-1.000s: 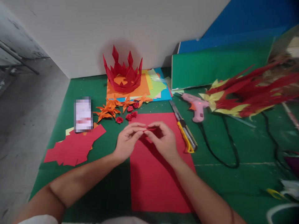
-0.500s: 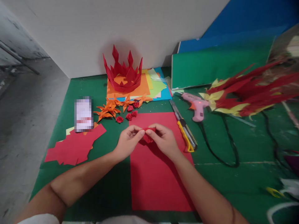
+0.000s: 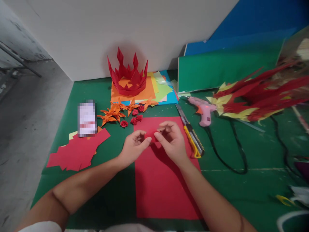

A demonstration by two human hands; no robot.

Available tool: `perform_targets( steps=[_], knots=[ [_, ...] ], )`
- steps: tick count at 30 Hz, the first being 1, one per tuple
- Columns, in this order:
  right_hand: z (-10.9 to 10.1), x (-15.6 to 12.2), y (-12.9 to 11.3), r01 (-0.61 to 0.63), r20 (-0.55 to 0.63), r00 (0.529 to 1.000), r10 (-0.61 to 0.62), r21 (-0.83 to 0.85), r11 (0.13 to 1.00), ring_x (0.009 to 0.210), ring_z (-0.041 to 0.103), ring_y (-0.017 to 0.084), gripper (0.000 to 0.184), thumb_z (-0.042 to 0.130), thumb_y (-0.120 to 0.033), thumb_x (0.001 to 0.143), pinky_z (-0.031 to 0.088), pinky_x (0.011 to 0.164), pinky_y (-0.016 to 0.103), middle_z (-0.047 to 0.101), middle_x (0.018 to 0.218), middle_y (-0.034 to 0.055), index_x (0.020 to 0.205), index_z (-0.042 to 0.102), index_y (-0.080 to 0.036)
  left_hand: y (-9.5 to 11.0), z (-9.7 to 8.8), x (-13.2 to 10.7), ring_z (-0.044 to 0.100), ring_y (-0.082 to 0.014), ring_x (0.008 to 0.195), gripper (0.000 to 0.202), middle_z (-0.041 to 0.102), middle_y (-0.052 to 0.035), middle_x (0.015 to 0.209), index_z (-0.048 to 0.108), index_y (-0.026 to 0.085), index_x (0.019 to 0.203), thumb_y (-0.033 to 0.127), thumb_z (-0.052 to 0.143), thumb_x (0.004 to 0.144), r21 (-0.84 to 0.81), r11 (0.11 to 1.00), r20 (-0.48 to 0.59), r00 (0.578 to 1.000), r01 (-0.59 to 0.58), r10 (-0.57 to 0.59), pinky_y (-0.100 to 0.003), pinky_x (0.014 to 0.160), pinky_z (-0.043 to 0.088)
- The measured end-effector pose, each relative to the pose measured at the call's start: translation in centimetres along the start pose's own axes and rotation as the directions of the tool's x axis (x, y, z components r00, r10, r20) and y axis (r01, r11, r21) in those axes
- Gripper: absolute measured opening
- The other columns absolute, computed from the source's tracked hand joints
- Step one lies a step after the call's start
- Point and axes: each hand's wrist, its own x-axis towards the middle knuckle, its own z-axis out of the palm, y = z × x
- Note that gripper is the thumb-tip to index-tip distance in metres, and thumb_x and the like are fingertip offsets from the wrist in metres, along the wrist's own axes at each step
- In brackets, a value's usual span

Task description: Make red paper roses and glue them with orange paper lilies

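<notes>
Between my two hands is a small folded piece of red paper [image 3: 151, 135], partly covered by my fingers. My left hand [image 3: 135, 145] pinches its left side between thumb and fingers. My right hand [image 3: 172, 140] has thumb and forefinger at its right side, with the other fingers lifted and curled. Both hands are above a large red paper sheet [image 3: 166, 187] lying on the green table [image 3: 103, 199]. Just beyond them lie small red paper roses [image 3: 133, 120] and orange folded paper flowers [image 3: 113, 113].
A yellow box cutter [image 3: 191, 138] with its blade out lies right of the sheet, near a pink glue gun [image 3: 204, 109] with a black cord. A red paper crown [image 3: 129, 80] stands on coloured sheets behind. At left are a phone [image 3: 87, 118] and red paper pieces [image 3: 78, 153].
My right hand's fingers have lifted and spread from the folded red paper, and the paper has turned to show a flatter face. My left hand has barely moved.
</notes>
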Motion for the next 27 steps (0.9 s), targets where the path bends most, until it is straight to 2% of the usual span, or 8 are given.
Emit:
perform_targets(
  steps=[3,8,13,17,19,27],
  knots=[
    [0.2,0.0,0.0,0.013,0.013,1.0,-0.013,0.005,1.0,0.07,0.053,0.013,0.019,0.065,-0.025,0.079,0.047,0.067,0.027,0.054,0.079,-0.0017,0.091,0.05,-0.024,-0.1,0.1,-0.1,0.061,-0.0094,0.061,0.043,0.061,0.0028,0.064,0.056,0.014,0.069,0.048,0.08,0.057,0.002,1.0,0.01,0.999,0.031,-0.031,-0.027,0.065,0.058],
    [0.1,-0.1,-0.4,0.001,0.029,1.0,0.0,-0.03,1.0,0.067,0.053,0.012,0.013,0.065,-0.023,0.079,0.046,0.064,0.027,0.055,0.077,-0.0013,0.083,0.053,-0.023,0.3,0.0,-0.2,0.059,-0.0094,0.056,0.047,0.054,0.0051,0.054,0.052,0.014,0.062,0.053,0.078,0.057,0.042,0.998,-0.023,0.998,0.051,-0.05,-0.027,0.06,0.059],
    [-0.1,-0.2,-0.7,-0.034,0.093,0.995,0.046,-0.135,0.99,0.07,0.057,0.015,0.006,0.062,-0.026,0.082,0.047,0.065,0.028,0.061,0.077,0.001,0.079,0.061,-0.021,0.5,-0.3,0.0,0.049,-0.0051,0.052,0.046,0.049,0.0059,0.055,0.054,0.014,0.06,0.056,0.071,0.065,0.098,0.995,-0.02,1.0,-0.006,0.008,-0.021,0.056,0.055],
    [-0.2,-0.2,-0.7,-0.04,0.077,0.996,0.052,-0.153,0.987,0.074,0.06,0.016,0.004,0.062,-0.025,0.082,0.048,0.067,0.029,0.063,0.08,0.0023,0.079,0.062,-0.021,0.5,-0.2,0.0,0.058,-0.009,0.061,0.045,0.057,0.003,0.063,0.059,0.014,0.067,0.056,0.073,0.063,0.037,0.999,0.049,0.998,0.032,-0.034,-0.026,0.063,0.059],
    [-0.1,-0.1,-0.7,-0.033,0.086,0.995,0.047,-0.148,0.988,0.075,0.06,0.016,0.003,0.062,-0.024,0.082,0.049,0.068,0.029,0.064,0.08,0.0024,0.08,0.061,-0.021,0.5,-0.1,-0.1,0.06,-0.0092,0.061,0.045,0.058,0.0029,0.062,0.059,0.013,0.066,0.056,0.073,0.063,0.036,0.998,0.049,0.998,0.046,-0.047,-0.026,0.063,0.06],
    [-0.1,0.0,-0.9,0.191,0.153,0.976,-0.153,-0.276,0.942,0.083,0.064,0.018,0.008,0.058,-0.02,0.086,0.051,0.078,0.033,0.068,0.085,0.0033,0.08,0.063,-0.023,1.0,0.0,0.0,0.056,-0.0073,0.05,0.049,0.047,0.0066,0.052,0.051,0.014,0.057,0.057,0.075,0.059,0.01,0.997,-0.038,0.996,0.077,-0.077,-0.024,0.055,0.058]
  ],
)
